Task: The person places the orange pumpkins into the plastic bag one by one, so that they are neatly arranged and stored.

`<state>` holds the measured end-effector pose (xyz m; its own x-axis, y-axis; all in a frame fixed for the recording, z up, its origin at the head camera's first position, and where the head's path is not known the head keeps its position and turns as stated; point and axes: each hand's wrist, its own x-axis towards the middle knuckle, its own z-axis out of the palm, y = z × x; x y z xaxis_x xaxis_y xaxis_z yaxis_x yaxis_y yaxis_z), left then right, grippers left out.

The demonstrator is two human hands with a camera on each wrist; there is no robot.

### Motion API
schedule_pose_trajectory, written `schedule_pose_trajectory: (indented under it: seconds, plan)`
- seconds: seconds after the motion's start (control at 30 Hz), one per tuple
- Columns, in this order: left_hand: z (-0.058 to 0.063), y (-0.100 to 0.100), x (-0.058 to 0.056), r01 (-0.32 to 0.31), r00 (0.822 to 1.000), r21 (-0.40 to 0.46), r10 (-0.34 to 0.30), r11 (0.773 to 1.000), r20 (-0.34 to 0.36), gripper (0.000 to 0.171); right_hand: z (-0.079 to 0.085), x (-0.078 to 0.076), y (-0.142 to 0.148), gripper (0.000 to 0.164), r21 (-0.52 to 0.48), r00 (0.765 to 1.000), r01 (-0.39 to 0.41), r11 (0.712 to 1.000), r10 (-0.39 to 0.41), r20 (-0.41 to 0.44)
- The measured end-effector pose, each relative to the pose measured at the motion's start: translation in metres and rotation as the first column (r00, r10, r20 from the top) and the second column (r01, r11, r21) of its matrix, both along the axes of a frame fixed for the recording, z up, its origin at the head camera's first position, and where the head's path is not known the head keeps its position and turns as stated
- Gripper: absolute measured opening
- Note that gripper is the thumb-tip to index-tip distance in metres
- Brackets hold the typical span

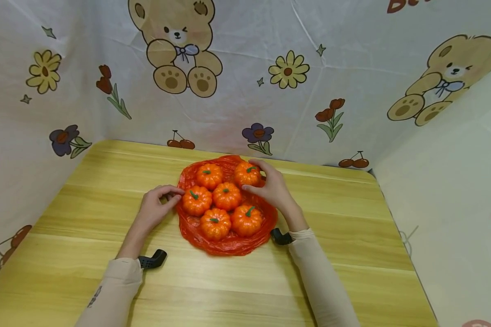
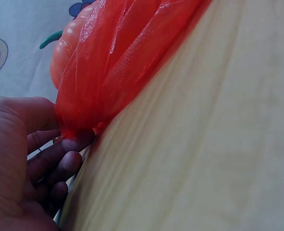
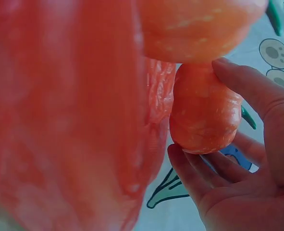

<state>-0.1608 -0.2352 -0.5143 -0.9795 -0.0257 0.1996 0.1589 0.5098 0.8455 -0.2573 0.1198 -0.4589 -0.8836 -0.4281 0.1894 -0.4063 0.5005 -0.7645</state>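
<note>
A crinkled red plastic bag (image 1: 225,247) lies spread on the table, with several small orange pumpkins (image 1: 227,196) sitting on it, each with a green stem. At the bag's left edge my left hand (image 1: 153,206) pinches the thin plastic. The left wrist view shows the gathered red film (image 2: 91,91) between thumb and fingers, a pumpkin (image 2: 65,60) partly behind it. My right hand (image 1: 273,184) holds the back-right pumpkin (image 1: 247,174) between thumb and fingers. In the right wrist view, fingers and thumb lie on either side of that pumpkin (image 3: 204,110), and another pumpkin (image 3: 194,29) is closer to the camera.
The light wooden table (image 1: 212,295) reaches back to a white cloth (image 1: 237,109) printed with bears and flowers. A black device (image 1: 153,260) sits at the left wrist and another black device (image 1: 281,237) at the right wrist.
</note>
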Motion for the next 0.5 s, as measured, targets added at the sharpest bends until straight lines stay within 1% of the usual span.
schedule_pose_trajectory:
  seconds: [0.17, 0.4, 0.5]
  plan:
    - [0.0, 0.0, -0.001, -0.002, 1.0, 0.0, 0.002, 1.0, 0.0, 0.011, -0.006, -0.002, 0.0, 0.075, 0.043, 1.0, -0.002, 0.999, 0.002, -0.016]
    - [0.001, 0.001, 0.0, 0.008, 1.0, 0.001, -0.008, 1.0, -0.001, 0.012, -0.015, -0.004, 0.001, 0.075, 0.083, 1.0, 0.0, 0.997, 0.0, 0.002]
    - [0.001, 0.001, -0.001, 0.009, 1.0, 0.005, -0.009, 1.0, -0.003, 0.012, -0.017, -0.006, 0.003, 0.072, 0.084, 1.0, -0.018, 0.996, 0.018, 0.008]
